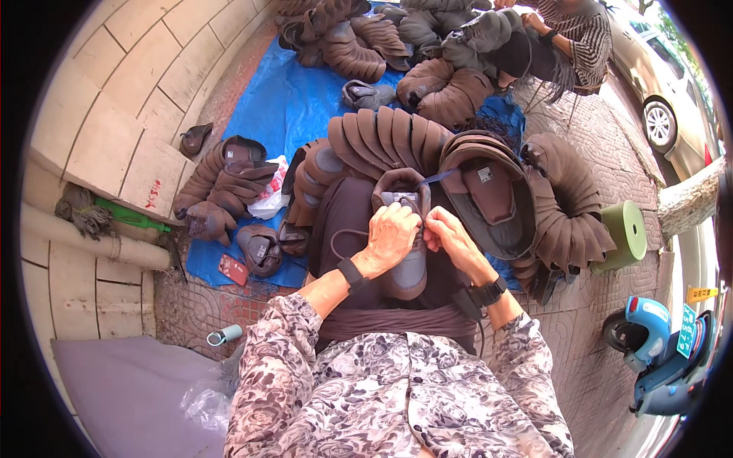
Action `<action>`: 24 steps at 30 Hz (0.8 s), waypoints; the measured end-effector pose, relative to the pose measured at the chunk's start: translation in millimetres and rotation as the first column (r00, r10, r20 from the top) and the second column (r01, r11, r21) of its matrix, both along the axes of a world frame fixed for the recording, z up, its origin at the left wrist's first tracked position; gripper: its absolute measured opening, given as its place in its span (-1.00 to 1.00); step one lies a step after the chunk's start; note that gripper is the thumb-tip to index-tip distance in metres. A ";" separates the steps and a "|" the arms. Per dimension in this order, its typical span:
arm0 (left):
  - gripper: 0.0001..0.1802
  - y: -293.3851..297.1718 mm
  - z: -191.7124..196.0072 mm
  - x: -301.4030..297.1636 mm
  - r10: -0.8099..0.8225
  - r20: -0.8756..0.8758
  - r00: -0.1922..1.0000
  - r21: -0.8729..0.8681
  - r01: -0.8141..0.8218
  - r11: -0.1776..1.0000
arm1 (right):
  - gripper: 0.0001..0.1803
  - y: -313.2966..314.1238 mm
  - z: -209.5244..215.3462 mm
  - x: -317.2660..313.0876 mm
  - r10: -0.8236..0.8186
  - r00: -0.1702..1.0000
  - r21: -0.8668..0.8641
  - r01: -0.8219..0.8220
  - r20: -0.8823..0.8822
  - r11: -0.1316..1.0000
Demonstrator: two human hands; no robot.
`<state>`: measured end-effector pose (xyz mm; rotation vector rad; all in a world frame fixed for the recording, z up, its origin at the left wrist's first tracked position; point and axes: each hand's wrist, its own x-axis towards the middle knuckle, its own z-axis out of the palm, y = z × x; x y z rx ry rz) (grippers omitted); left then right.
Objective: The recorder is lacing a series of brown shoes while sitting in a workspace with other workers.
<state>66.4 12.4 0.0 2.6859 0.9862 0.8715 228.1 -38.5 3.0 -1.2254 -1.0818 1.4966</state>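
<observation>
A brown-grey shoe [405,281] lies on my lap with its toe toward me and its opening away. Over its lacing area my left hand [391,235] is closed, the fingers bent and pressed together. A dark shoelace [341,243] loops out to the left from under that hand. Just to the right, at the shoe's side edge, my right hand [452,237] pinches finger and thumb together; what lies between them is too small to make out. Right beyond the hands rests a curved row of nested brown shoe uppers [389,137].
More stacked uppers [569,206] curve to the right, beside a green roll [624,235]. A blue tarp [279,99] spreads beneath. At left are a red phone-like rectangle [234,269] and a bluish bottle [225,334]. Another person [576,38] sits far right; a scooter [657,343] stands right.
</observation>
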 end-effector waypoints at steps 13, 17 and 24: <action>-0.92 24.5 30.8 -167.4 0.315 -0.078 0.946 -0.024 -0.318 0.948 | -0.81 19.7 34.1 121.9 -0.500 0.827 -0.047 0.506 -0.256 0.861; -0.46 18.0 32.1 -148.5 0.208 -0.014 0.978 -0.084 -0.209 0.974 | -0.51 -0.2 55.2 60.0 -0.776 0.284 0.776 0.140 0.563 0.615; -0.43 16.4 26.8 -80.4 -0.081 0.016 0.997 0.016 0.081 0.997 | -0.27 -58.0 39.4 11.3 0.026 0.751 0.328 -0.319 0.659 0.889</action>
